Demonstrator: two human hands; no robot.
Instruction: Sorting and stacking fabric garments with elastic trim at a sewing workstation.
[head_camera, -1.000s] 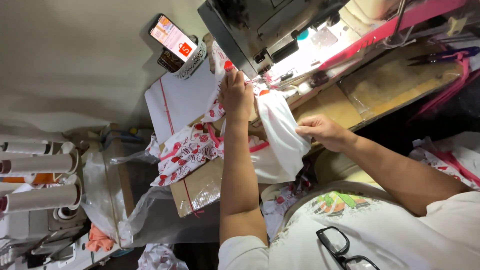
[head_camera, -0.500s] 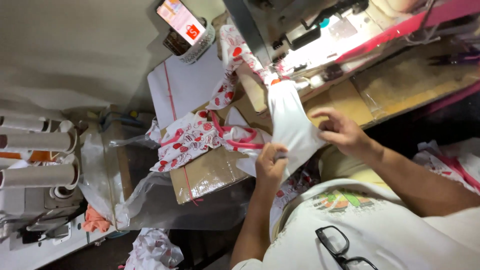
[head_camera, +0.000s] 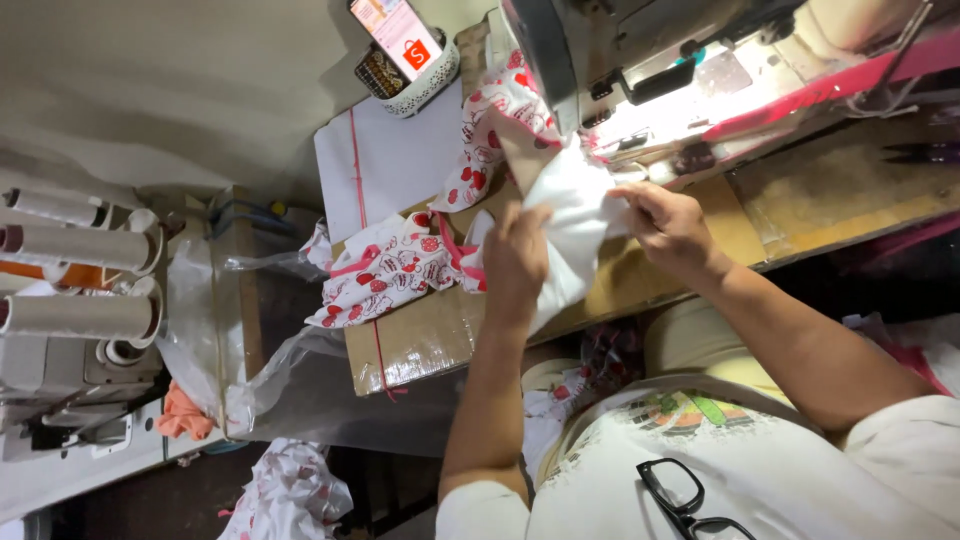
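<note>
Both hands, left hand (head_camera: 515, 262) and right hand (head_camera: 668, 226), pinch the white cloth (head_camera: 575, 235) taut below the sewing machine (head_camera: 640, 60), fingers closed on it.

We count two hands at work: one left hand (head_camera: 515, 262) and one right hand (head_camera: 668, 225), both on one piece of white cloth (head_camera: 575, 230). We see one sewing machine (head_camera: 640, 50), one phone (head_camera: 395, 35) in one small basket (head_camera: 425, 85), and one cardboard box (head_camera: 420, 335). On it lies one heap of red-printed fabric (head_camera: 385, 275). At the side we count three thread cones (head_camera: 75, 245), and on the shirt one pair of black glasses (head_camera: 685, 500).
</note>
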